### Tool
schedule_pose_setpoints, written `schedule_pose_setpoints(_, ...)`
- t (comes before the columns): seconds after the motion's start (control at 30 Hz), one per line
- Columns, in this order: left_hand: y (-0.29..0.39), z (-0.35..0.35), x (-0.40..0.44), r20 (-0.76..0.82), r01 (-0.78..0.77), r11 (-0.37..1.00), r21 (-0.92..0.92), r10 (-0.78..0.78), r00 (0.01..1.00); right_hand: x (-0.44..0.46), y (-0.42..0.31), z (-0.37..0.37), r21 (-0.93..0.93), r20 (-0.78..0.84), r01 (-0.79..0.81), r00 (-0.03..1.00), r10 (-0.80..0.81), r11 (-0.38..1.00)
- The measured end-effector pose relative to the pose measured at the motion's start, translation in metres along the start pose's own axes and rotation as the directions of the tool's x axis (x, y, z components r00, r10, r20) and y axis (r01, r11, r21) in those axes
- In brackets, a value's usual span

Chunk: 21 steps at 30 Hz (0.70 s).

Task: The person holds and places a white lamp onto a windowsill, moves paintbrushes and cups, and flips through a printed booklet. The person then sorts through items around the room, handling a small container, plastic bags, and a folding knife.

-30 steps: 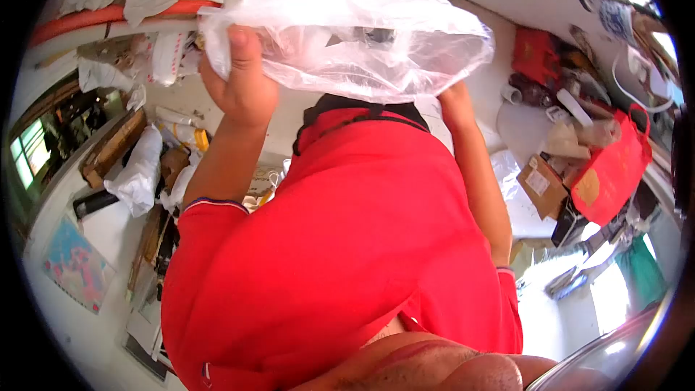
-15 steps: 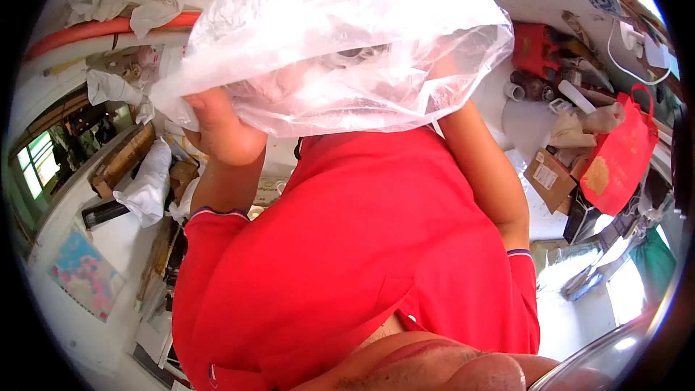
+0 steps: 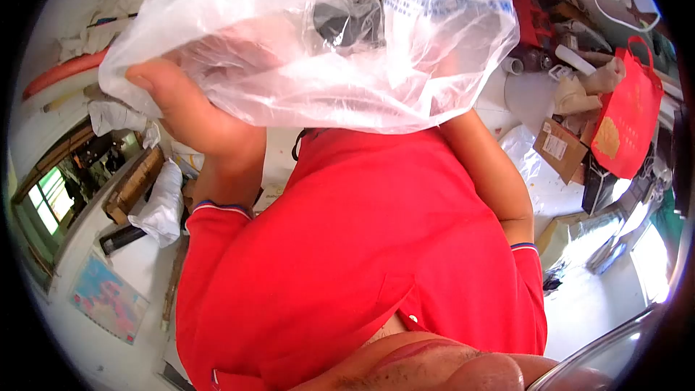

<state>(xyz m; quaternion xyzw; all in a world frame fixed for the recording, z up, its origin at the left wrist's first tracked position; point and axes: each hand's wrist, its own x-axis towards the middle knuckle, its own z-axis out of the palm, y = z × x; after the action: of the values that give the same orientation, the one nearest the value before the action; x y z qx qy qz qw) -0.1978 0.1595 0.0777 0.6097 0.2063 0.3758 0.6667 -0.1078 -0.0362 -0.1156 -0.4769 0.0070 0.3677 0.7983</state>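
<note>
A large translucent plastic bag (image 3: pixel 318 94) spreads across the top of the view, its near edge lifted and its mouth held wide. My left hand (image 3: pixel 199 112) grips the bag's left edge. The thumb lies along the near side, and the other fingers are hidden behind the film. On the other side, my right forearm (image 3: pixel 485 156) runs up behind the bag, with the hand hidden by the plastic. Through the film shows a dark, blackish object (image 3: pixel 347 22), too blurred to name. Blue print (image 3: pixel 441 0) is visible beside it.
A red paper bag (image 3: pixel 626 123), an opened cardboard box (image 3: pixel 561 148) and assorted clutter lie on the right. On the left are a white wrapped bundle (image 3: pixel 159 206), a long brown box (image 3: pixel 134 185) and a flower poster (image 3: pixel 108 293).
My left hand has moved left and up a little, pulling the bag's edge outward. The bag is spread wider, and the dark object and blue print show more clearly through it.
</note>
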Motion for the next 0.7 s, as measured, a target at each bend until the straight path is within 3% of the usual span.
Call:
schedule_pose_setpoints(0.03,0.0,0.007,-0.003,-0.051,-0.009,0.999,0.049,0.011,0.999,-0.004,0.0,-0.001,0.003,0.0,0.005,1.0,-0.005,1.0)
schedule_pose_setpoints(0.1,0.008,0.022,-0.015,-0.026,0.093,0.986,-0.135,-0.098,0.995,-0.014,-0.003,-0.003,0.015,-0.008,0.021,1.0,-0.02,1.0)
schedule_pose_setpoints(0.17,0.001,0.021,-0.016,0.033,0.077,0.994,-0.076,-0.075,0.997,-0.022,-0.009,-0.004,0.009,-0.009,0.042,0.999,-0.042,0.999)
schedule_pose_setpoints(0.2,-0.013,0.006,-0.013,0.081,0.007,0.997,0.074,-0.013,0.997,-0.025,-0.013,-0.008,0.008,-0.017,0.05,0.999,-0.05,0.999)
schedule_pose_setpoints(0.33,-0.044,-0.021,-0.022,0.344,0.064,0.998,-0.013,-0.056,0.937,-0.048,-0.018,-0.014,-0.002,-0.036,0.097,0.995,-0.097,0.995)
schedule_pose_setpoints(0.37,-0.061,-0.017,-0.031,0.452,0.01,1.0,0.014,-0.015,0.892,-0.055,-0.016,-0.013,-0.005,-0.035,0.107,0.994,-0.108,0.994)
schedule_pose_setpoints(0.4,-0.078,-0.013,-0.039,0.552,-0.049,0.998,0.027,0.026,0.834,-0.061,-0.015,-0.013,-0.005,-0.039,0.123,0.992,-0.123,0.992)
schedule_pose_setpoints(0.47,-0.075,0.037,-0.051,0.802,-0.149,0.986,0.076,0.028,0.596,-0.076,-0.012,-0.01,-0.005,-0.051,0.155,0.987,-0.155,0.988)
schedule_pose_setpoints(0.57,-0.054,0.091,-0.055,0.971,0.325,0.937,0.128,-0.186,0.153,-0.091,-0.011,-0.015,0.005,-0.087,0.227,0.97,-0.226,0.974)
schedule_pose_setpoints(0.6,-0.052,0.102,-0.061,0.971,0.405,0.911,0.079,-0.161,0.174,-0.096,-0.015,-0.022,0.006,-0.105,0.255,0.962,-0.253,0.967)
schedule_pose_setpoints(0.63,-0.044,0.112,-0.054,0.974,0.268,0.96,0.083,-0.135,0.18,-0.101,-0.019,-0.03,0.007,-0.122,0.279,0.953,-0.276,0.96)
schedule_pose_setpoints(0.7,-0.048,0.113,-0.06,0.876,0.136,0.99,0.041,-0.101,0.472,-0.108,-0.032,-0.054,0.0,-0.152,0.337,0.931,-0.333,0.942)
